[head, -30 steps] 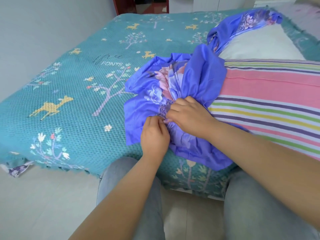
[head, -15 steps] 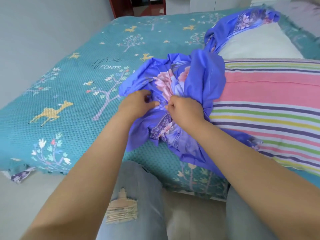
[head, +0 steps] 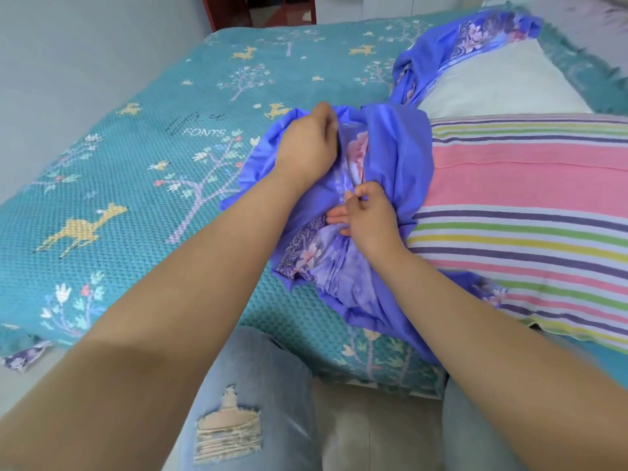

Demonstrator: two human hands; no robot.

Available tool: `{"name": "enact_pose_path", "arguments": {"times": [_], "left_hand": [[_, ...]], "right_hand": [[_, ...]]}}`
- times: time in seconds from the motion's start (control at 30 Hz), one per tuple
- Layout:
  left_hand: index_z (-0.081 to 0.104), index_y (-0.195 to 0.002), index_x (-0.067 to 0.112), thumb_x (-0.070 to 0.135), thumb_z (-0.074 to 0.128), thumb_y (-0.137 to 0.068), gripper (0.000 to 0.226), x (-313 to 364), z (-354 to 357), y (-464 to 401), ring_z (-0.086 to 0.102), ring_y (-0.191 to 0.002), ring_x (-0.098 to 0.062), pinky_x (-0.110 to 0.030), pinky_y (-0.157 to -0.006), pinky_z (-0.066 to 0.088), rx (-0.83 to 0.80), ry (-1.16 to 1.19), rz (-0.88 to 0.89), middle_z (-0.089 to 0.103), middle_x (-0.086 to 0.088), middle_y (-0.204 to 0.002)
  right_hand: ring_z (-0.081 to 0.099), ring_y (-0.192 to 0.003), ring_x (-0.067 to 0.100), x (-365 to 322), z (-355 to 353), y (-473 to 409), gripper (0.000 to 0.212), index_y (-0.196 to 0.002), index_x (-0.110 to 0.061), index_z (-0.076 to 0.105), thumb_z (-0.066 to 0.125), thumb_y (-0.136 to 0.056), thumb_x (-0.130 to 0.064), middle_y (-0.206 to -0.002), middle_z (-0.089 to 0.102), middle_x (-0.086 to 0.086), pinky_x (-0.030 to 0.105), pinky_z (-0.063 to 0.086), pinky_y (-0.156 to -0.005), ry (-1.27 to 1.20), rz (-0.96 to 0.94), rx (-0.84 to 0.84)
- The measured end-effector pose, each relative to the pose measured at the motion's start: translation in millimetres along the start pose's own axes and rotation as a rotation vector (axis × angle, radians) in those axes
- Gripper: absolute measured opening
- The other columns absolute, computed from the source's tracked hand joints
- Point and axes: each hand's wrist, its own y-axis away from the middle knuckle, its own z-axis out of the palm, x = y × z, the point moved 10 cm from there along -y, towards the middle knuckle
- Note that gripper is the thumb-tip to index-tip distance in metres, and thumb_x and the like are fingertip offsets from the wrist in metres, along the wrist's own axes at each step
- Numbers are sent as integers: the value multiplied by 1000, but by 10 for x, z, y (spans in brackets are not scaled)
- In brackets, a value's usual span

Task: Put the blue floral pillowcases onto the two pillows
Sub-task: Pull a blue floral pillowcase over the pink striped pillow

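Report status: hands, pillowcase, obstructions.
Left hand and right hand both grip bunched pillowcase. Striped pillow still uncovered. Nothing in the way.

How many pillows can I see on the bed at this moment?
2. The striped pillow lies at the right, beside the blue pillowcase that both hands hold. The white pillow lies behind it, farther back, with a second pillowcase along its edge. Others may lie outside the picture.
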Motion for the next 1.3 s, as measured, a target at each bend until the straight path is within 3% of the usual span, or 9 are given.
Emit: {"name": "enact_pose_path", "arguments": {"times": [0.17, 0.33, 0.4, 0.53, 0.6, 0.8, 1.0, 1.13, 1.3], "left_hand": [[42, -119, 4, -3, 49, -91, 30, -138, 371, 335, 56, -85, 14, -15, -86, 45, -338, 548, 48, 56, -5, -107], [56, -103, 10, 23, 52, -93, 17, -1197, -430, 989, 59, -87, -18, -27, -80, 44, 293, 338, -434, 62, -4, -95], [57, -87, 4, 31, 42, -98, 32, -1478, -282, 1421, 57, -83, -25, -32, -72, 41, 231, 335, -681, 61, -12, -87], [56, -80, 14, 22, 32, -102, 33, -1587, 410, 2043, 60, -58, -15, -21, -49, 52, 132, 1182, -1148, 65, -1, -62], [54, -75, 16, 6, 34, -98, 31, -1611, 466, 2122, 55, -44, -7, -14, -40, 46, 79, 1257, -1221, 60, 5, -47], [55, -72, 18, 6, 42, -96, 29, -1269, 361, 2208, 47, -34, 0, -12, -36, 42, -320, 1067, -1048, 57, 8, -44], [59, -75, 21, 33, 39, -101, 35, -1379, -248, 2218, 62, -61, -2, -18, -60, 50, 250, 886, -841, 66, 4, -71], [65, -89, 21, 62, 27, -93, 56, -1065, -109, 2111, 66, -85, -11, -24, -78, 52, 29, 1014, -731, 68, -1, -94], [32, -54, 16, 35, 54, -94, 49, -1055, -211, 1790, 25, -44, -6, -24, -45, 24, 82, 528, -577, 29, 2, -52]], "right_hand": [[66, -82, 14, -117, 146, 153, 29, -91, -16, 45, 70, -82, -29, -85, 64, -6, 34, 50, -71, 582, -319, -80], [54, -102, 22, -237, 424, 356, 53, -102, -27, 63, 58, -71, -69, -111, 53, -3, 34, 48, -82, 961, -557, -172], [51, -105, 24, -280, 517, 455, 55, -110, -33, 64, 63, -67, -68, -118, 52, -4, 37, 47, -86, 993, -671, -238], [47, -99, 21, -330, 713, 748, 39, -102, -38, 69, 63, -67, -52, -102, 58, -8, 38, 35, -84, 1161, -996, -292], [50, -91, 21, -392, 752, 881, 20, -89, -33, 72, 66, -71, -39, -87, 58, -8, 40, 32, -88, 1183, -1142, -245], [57, -86, 18, -377, 854, 1060, 11, -75, -25, 64, 66, -74, -14, -78, 58, -9, 45, 31, -104, 1200, -1272, -300], [63, -66, 17, -343, 862, 971, 29, -72, -20, 60, 81, -54, -9, -59, 56, -6, 53, 44, -98, 1213, -1068, -350], [64, -77, 19, -338, 890, 1033, 4, -75, -20, 60, 62, -77, -23, -67, 59, -6, 56, 40, -98, 1228, -1081, -424], [60, -83, 18, -341, 913, 1038, 21, -74, -23, 62, 45, -82, -33, -69, 59, -9, 50, 37, -101, 1294, -1116, -431]]}}
